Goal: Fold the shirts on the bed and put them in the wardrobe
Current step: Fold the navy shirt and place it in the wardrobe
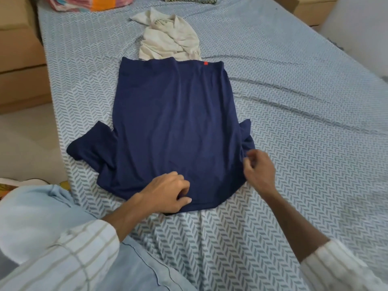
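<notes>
the navy shirt [174, 127] lies spread flat on the bed [294, 114], neck end toward the person, its hem touching a crumpled cream shirt [170, 42] beyond it. risk: the far-side left sleeve is bunched, so a fold now would likely trap that lump and skew the edges — and a hard tug could drag the bedsheet into ridges. left hand [168, 193] has fingers curled, grip pinching cloth near the collar; right hand [259, 171] pinches the shoulder edge by the right sleeve, fingers drawn together.
</notes>
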A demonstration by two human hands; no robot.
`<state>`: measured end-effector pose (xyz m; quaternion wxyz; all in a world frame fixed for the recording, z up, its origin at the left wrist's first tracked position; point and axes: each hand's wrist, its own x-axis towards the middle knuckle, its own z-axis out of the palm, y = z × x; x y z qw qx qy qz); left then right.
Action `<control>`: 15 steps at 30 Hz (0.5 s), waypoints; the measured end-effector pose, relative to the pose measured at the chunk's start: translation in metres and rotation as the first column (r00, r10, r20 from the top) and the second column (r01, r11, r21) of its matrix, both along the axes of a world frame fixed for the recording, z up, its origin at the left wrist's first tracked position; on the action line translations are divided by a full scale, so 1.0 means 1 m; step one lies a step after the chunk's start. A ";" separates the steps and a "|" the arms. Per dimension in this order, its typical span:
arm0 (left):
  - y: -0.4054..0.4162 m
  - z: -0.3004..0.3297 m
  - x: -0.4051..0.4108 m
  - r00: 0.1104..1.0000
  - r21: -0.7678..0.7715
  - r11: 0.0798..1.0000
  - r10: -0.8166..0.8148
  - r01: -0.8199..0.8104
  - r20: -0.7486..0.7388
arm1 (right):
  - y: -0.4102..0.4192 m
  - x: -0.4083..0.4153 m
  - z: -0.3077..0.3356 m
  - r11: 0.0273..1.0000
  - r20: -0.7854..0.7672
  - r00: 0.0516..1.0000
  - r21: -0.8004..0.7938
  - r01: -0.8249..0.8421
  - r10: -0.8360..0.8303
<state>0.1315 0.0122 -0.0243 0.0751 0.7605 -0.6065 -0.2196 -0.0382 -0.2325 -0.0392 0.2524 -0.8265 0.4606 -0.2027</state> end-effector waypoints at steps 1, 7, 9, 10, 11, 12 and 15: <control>-0.012 -0.002 -0.006 0.999 -0.003 1.000 -0.013 0.013 -0.031 | -0.016 0.004 -0.003 0.991 -0.051 0.993 0.073 0.108 -0.105; -0.077 -0.013 -0.056 0.997 0.092 0.996 -0.009 0.015 -0.072 | -0.067 0.024 -0.009 0.841 -0.164 0.950 0.442 0.311 -0.266; -0.087 -0.016 -0.068 0.999 0.095 0.995 -0.034 0.033 0.004 | -0.071 0.018 -0.002 0.819 -0.054 0.936 0.468 0.332 -0.349; -0.091 -0.018 -0.070 0.999 0.105 0.993 -0.050 0.048 0.020 | -0.075 0.009 0.001 0.824 0.019 0.917 0.447 0.348 -0.398; -0.093 -0.019 -0.072 0.998 0.119 0.991 -0.063 0.061 0.017 | -0.078 -0.004 0.003 0.832 0.062 0.897 0.405 0.378 -0.438; -0.095 -0.019 -0.071 0.997 0.146 0.987 -0.075 0.075 -0.002 | -0.082 -0.020 0.002 0.837 0.072 0.882 0.359 0.413 -0.466; -0.100 -0.016 -0.066 0.993 0.233 0.967 -0.088 0.103 -0.074 | -0.083 -0.063 -0.009 0.860 -0.070 0.894 0.249 0.445 -0.443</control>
